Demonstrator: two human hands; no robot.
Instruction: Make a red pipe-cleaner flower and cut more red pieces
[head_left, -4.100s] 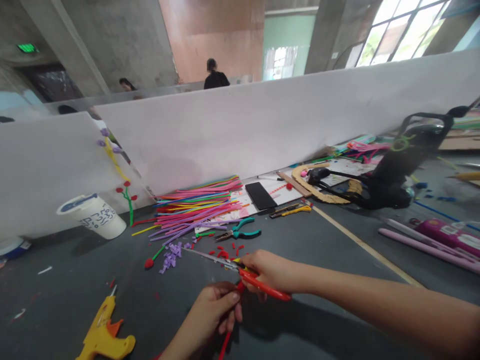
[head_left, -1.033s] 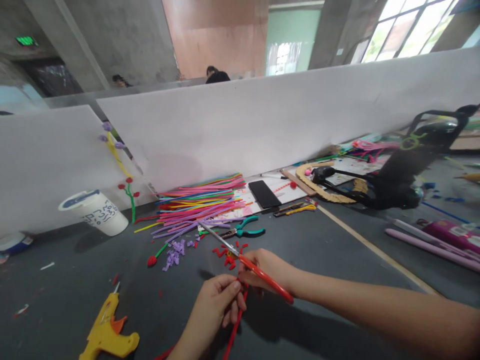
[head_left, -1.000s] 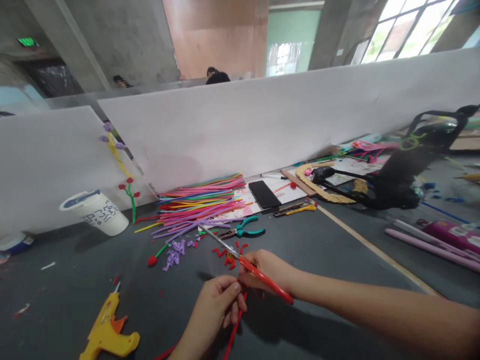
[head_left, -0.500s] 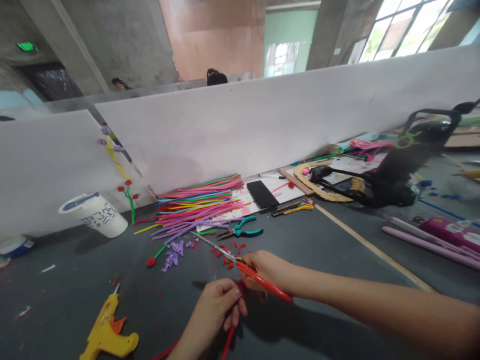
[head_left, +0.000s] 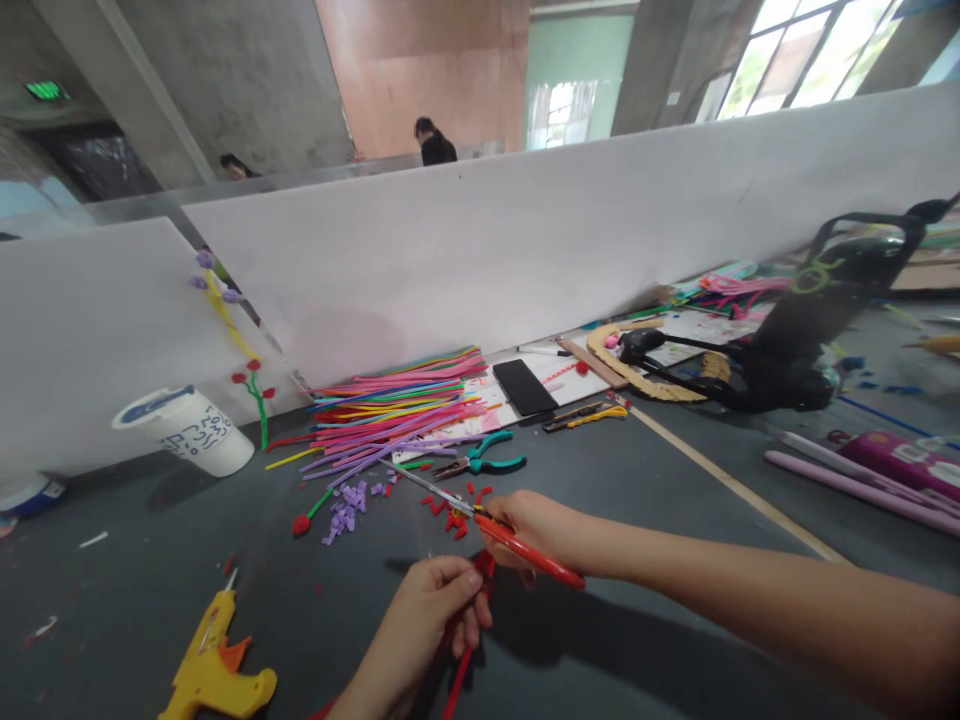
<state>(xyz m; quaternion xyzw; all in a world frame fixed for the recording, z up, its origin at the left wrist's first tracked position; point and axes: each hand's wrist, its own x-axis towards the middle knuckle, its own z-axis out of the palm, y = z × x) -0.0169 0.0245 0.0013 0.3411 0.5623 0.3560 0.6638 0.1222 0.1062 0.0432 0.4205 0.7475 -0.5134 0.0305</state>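
Note:
My left hand [head_left: 442, 605] is closed on a red pipe cleaner [head_left: 459, 682], whose length hangs down toward the bottom edge. Close beside it on the right, my right hand [head_left: 529, 535] grips red-handled scissors [head_left: 536, 555], their blades pointing up and left over the table. Small red cut pieces [head_left: 450, 515] lie just beyond the hands, with purple pieces [head_left: 346, 512] to their left. A green stem with a red ball [head_left: 301, 525] rests beside the purple pieces. The point where the red strand meets my right hand is partly hidden.
Teal pliers [head_left: 480, 458], a black phone [head_left: 523, 388], a yellow cutter [head_left: 596, 417] and a bundle of coloured pipe cleaners [head_left: 397, 405] lie beyond. At left are a yellow glue gun [head_left: 217, 670] and a white cup [head_left: 199, 435]. A black stand [head_left: 802, 330] is at right.
My two hands have come slightly apart, and more red strand shows between them. In the background, a person in dark clothing has risen higher above the white partition.

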